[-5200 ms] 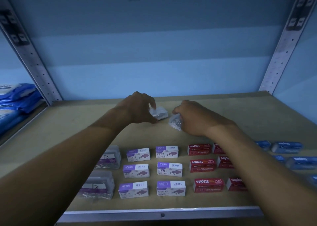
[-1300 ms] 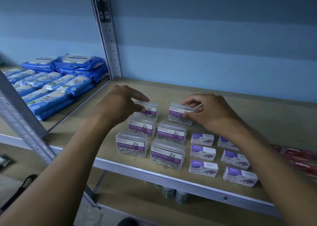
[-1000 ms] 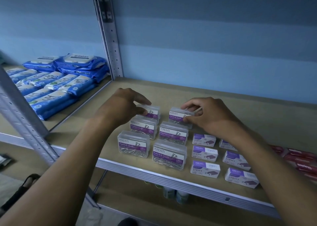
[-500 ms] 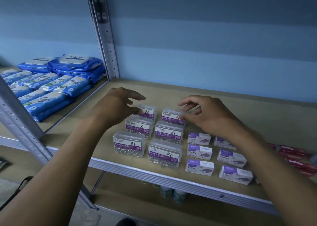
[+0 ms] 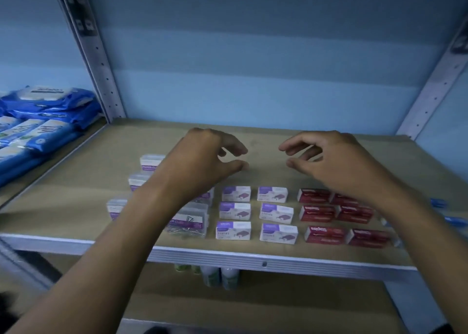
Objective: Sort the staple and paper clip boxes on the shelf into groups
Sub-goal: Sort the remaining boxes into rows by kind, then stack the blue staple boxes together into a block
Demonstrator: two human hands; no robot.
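Tan fibreboard forms the shelf (image 5: 291,136) before us, edged at the near side by a pale metal lip. We see our left hand (image 5: 202,156) and our right hand (image 5: 334,156) raised above the far, bare part of the board, fingers loosely curled and grasping nothing, thumbs and forefingers apart. Below the left forearm stand the clear plastic paper clip boxes with purple labels (image 5: 188,219), partly hidden, at the left of the rows. To their right sit the white and purple cardboard staple boxes (image 5: 234,210), six in two columns, then the red cardboard staple boxes (image 5: 325,235), also in columns. Small blue boxes (image 5: 438,203) show at the far right, mostly covered by the right forearm. Blue plastic wipe packs (image 5: 43,131) lie on the neighbouring shelf at the left.
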